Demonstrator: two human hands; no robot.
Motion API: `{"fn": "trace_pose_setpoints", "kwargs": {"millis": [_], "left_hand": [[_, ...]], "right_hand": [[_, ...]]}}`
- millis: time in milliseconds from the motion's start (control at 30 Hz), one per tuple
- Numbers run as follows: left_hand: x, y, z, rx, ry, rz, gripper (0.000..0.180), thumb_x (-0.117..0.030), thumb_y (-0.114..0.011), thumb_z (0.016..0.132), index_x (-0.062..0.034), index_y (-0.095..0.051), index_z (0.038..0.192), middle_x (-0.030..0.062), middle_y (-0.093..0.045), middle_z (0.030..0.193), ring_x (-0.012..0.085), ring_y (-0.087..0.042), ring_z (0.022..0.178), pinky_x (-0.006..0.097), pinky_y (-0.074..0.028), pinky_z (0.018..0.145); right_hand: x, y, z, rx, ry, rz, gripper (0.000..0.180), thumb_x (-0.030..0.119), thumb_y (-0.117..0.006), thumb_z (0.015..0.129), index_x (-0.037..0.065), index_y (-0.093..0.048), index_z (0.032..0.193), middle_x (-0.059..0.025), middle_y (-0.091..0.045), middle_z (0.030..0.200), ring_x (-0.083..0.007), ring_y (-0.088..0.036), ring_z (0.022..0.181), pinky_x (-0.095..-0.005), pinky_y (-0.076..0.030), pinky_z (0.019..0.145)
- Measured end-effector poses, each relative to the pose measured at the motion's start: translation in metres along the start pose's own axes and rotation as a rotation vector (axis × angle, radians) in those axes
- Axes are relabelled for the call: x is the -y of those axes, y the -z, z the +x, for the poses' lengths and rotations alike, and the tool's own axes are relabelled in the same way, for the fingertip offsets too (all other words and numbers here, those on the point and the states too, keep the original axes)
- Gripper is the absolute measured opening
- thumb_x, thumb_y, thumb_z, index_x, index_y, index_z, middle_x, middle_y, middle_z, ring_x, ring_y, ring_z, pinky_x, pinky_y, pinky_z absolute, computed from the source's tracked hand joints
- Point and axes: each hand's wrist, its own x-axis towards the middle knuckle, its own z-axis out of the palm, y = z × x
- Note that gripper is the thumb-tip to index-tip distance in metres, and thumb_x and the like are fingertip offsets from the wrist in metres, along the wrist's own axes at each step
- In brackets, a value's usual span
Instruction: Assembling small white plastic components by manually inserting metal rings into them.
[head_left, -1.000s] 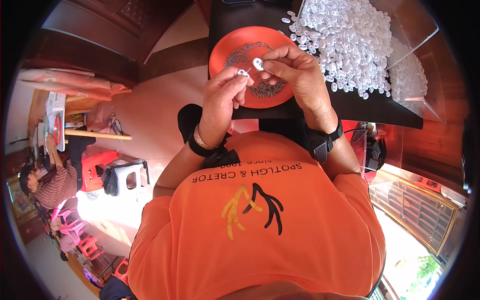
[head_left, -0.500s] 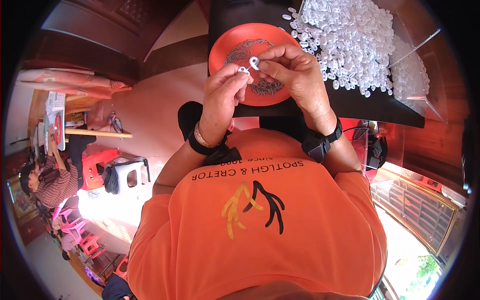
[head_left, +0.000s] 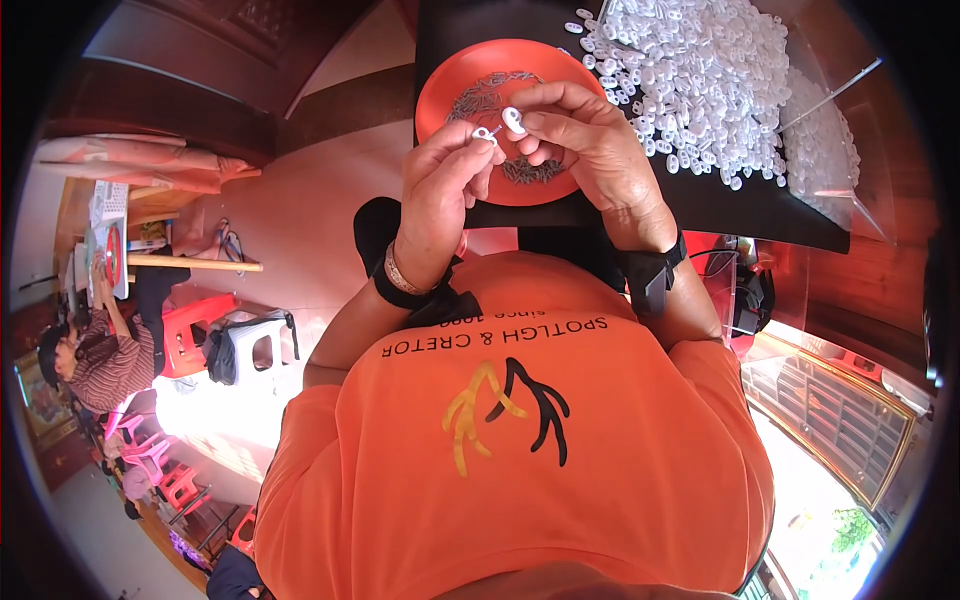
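Over a red round plate [head_left: 437,85], my left hand [head_left: 436,190] pinches a small white ring-ended plastic piece [head_left: 484,134] between thumb and fingertips. A thin pin seems to stick out of it toward the right. Close beside it, my right hand [head_left: 600,155] pinches a white oval plastic piece with a hole [head_left: 514,121]. A narrow gap seems to lie between the two pieces; contact through the pin is too small to make out. Many grey metal pins [head_left: 535,172] are scattered in the plate, partly hidden by my hands.
At the right, a big heap of white oval plastic pieces [head_left: 690,85] covers part of the black table [head_left: 735,208]; a clear plastic sheet or bin [head_left: 825,150] borders it. Far left, another person [head_left: 105,365] sits at a table near red and white stools [head_left: 265,345].
The white oval piece in my right hand has turned and shows more of its broad face. My left hand has shifted slightly up and left. The plate sits slightly higher in view.
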Motion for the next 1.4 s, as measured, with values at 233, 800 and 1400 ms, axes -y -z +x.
{"fn": "trace_pose_setpoints", "kwargs": {"millis": [233,800,1400], "left_hand": [[0.003,-0.003,0.001,0.109,-0.049,-0.051,0.023,-0.02,-0.046,0.089,-0.0009,-0.056,0.083,0.0074,-0.058,0.076,0.0135,-0.055,0.069,0.023,-0.039,0.058],[0.006,0.0,0.004,0.05,-0.111,-0.205,0.021,-0.018,-0.05,0.088,-0.0004,-0.059,0.081,0.0089,-0.064,0.08,0.0146,-0.061,0.074,0.024,-0.045,0.06],[0.005,-0.001,0.003,-0.004,-0.041,0.068,0.023,-0.023,-0.051,0.087,-0.0044,-0.057,0.074,-0.0028,-0.047,0.057,0.0036,-0.038,0.052,0.019,-0.026,0.048]], "right_hand": [[-0.007,-0.013,-0.002,0.006,0.181,-0.219,0.019,0.001,-0.053,0.089,0.001,-0.063,0.105,-0.0023,-0.062,0.08,-0.0075,-0.057,0.07,-0.0199,-0.048,0.066],[-0.007,-0.003,-0.007,-0.031,0.132,-0.27,0.01,0.004,-0.064,0.084,0.0,-0.06,0.091,-0.0038,-0.064,0.079,-0.0079,-0.059,0.071,-0.021,-0.048,0.063],[-0.003,-0.006,-0.007,-0.046,0.157,-0.181,0.01,0.004,-0.063,0.086,-0.001,-0.062,0.095,-0.0053,-0.066,0.085,-0.0089,-0.062,0.073,-0.0211,-0.05,0.066]]}}
